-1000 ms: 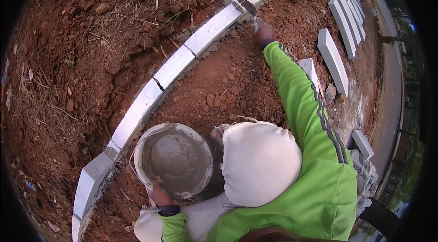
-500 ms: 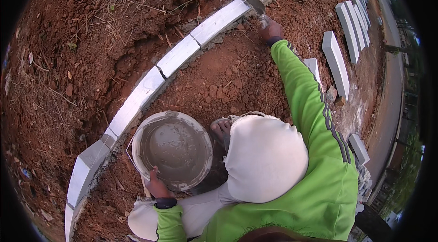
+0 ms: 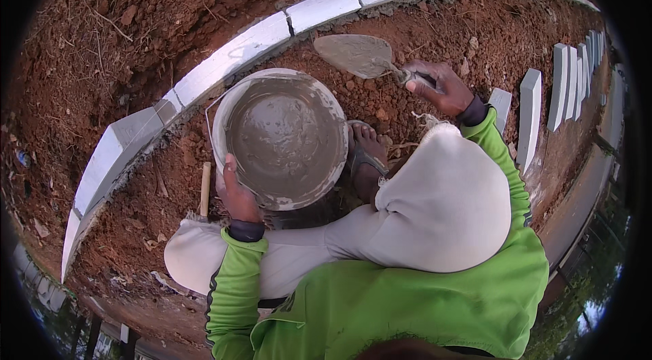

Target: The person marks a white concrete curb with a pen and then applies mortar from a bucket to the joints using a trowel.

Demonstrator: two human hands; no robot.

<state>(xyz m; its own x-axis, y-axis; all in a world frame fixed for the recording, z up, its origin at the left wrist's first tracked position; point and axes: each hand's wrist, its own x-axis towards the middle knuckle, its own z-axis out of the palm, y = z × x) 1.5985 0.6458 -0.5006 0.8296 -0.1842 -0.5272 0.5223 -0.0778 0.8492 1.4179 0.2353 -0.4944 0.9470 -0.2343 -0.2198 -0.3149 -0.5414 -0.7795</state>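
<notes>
In my right hand (image 3: 441,86) is the handle of a pointing trowel (image 3: 358,56), its flat blade smeared with grey mortar and held over the soil, right of the bucket. My left hand (image 3: 239,193) grips the near-left rim of a white bucket (image 3: 339,112), thumb over the edge and the other fingers hidden outside it. Wet grey mortar (image 3: 285,136) lies inside the bucket. Beyond it curves a row of pale kerb blocks (image 3: 258,41), with a dark open joint between two of them.
A wooden handle (image 3: 205,189) stands beside the bucket, near my left knee. My sandalled foot (image 3: 367,146) is right of the bucket. Several loose kerb blocks (image 3: 529,112) line the right side, near a road (image 3: 577,204). Loose reddish soil (image 3: 156,7) lies behind the kerb.
My right hand has drawn the trowel back from the far kerb joint toward the bucket. My left hand keeps its hold on the rim. The whole view has shifted and turned.
</notes>
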